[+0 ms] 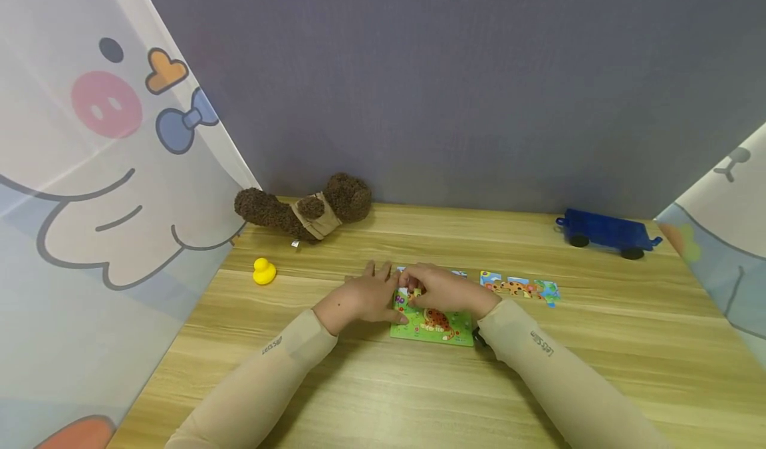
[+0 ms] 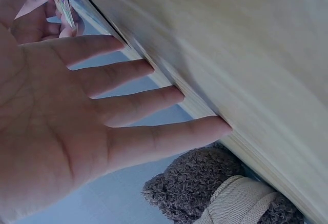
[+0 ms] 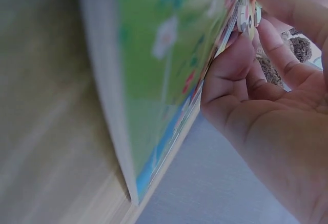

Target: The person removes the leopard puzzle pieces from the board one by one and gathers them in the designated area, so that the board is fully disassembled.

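Observation:
A green jigsaw puzzle board (image 1: 407,332) with a spotted animal on it lies on the wooden table, partly hidden by both hands. My left hand (image 1: 368,299) rests at the board's left edge with its fingers spread; in the left wrist view they look straight and hold nothing. My right hand (image 1: 445,291) is over the upper part of the board. Between its thumb and fingers it pinches a small puzzle piece (image 3: 248,16), seen nearly edge-on in the right wrist view. Several loose puzzle pieces (image 1: 519,288) lie in a row to the right of the board.
A brown teddy bear (image 1: 349,197) in a beige knit lies at the back left, near the grey panel (image 1: 449,90). In front of it sits a yellow rubber duck (image 1: 264,272). A blue toy wagon (image 1: 607,231) with black wheels stands at the back right of the table (image 1: 359,396).

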Available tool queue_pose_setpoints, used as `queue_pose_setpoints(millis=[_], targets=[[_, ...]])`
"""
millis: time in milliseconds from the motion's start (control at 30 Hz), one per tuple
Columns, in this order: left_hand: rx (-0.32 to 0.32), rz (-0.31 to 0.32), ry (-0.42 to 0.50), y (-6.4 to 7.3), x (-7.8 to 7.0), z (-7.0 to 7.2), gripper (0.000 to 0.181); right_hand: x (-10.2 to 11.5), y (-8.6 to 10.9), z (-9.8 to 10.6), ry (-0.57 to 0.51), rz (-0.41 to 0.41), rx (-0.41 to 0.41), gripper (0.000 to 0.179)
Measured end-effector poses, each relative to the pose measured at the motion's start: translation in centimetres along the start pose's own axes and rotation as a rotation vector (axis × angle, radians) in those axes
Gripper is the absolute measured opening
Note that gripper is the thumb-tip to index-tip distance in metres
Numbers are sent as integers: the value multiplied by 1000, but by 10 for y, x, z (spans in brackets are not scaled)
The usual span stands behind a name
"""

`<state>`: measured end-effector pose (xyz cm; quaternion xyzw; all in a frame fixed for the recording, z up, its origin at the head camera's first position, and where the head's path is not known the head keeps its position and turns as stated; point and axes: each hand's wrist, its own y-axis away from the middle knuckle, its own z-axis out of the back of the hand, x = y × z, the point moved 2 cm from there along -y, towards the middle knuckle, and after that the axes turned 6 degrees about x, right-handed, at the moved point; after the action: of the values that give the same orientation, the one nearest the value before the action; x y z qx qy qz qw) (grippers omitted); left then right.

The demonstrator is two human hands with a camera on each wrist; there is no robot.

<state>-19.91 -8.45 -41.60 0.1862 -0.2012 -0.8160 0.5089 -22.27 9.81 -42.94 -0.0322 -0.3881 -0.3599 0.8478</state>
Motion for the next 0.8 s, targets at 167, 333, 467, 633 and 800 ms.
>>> queue_pose_setpoints(millis=[167, 333, 467, 633, 800], targets=[[-2, 0, 2, 0, 0, 1, 107, 0, -1, 1, -34, 17, 7, 18], [-2, -1, 2, 0, 0, 0, 107, 1, 1, 0, -141, 0, 26, 13], [0, 4, -5, 0, 0, -1, 107, 2, 2, 0, -207, 0, 36, 12], [2, 14, -14, -1, 0, -1, 107, 2, 3, 0, -199, -2, 34, 12], [5, 19, -14, -2, -1, 0, 106, 1, 4, 0, -181, -17, 35, 14]])
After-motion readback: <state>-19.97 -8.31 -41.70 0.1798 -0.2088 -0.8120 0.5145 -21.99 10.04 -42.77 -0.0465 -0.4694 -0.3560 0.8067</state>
